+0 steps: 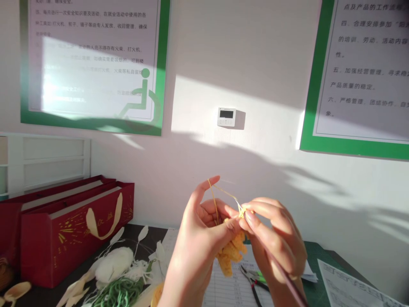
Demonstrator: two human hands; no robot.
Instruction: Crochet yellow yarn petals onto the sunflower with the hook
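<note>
A small yellow crochet piece (232, 250) hangs beneath my two hands, raised over the desk. My left hand (203, 232) pinches its upper edge between thumb and fingers, with the index finger stretched up. Yellow yarn (225, 191) loops around that fingertip and runs down to the work. In my right hand (277, 232) is a crochet hook (283, 273) with a dark purplish handle. Its thin metal tip meets the yarn at the top of the piece, where the fingers of both hands come close together. Part of the piece is hidden behind my left thumb.
Red gift bags (86, 230) stand at the left. Nearby lie a white yarn ball (114, 263), green yarn (119, 294) and pale leaf-shaped pieces. Below my hands are printed sheets (220, 285), pliers (254, 285) and a green cutting mat (315, 251). A wall stands behind the desk.
</note>
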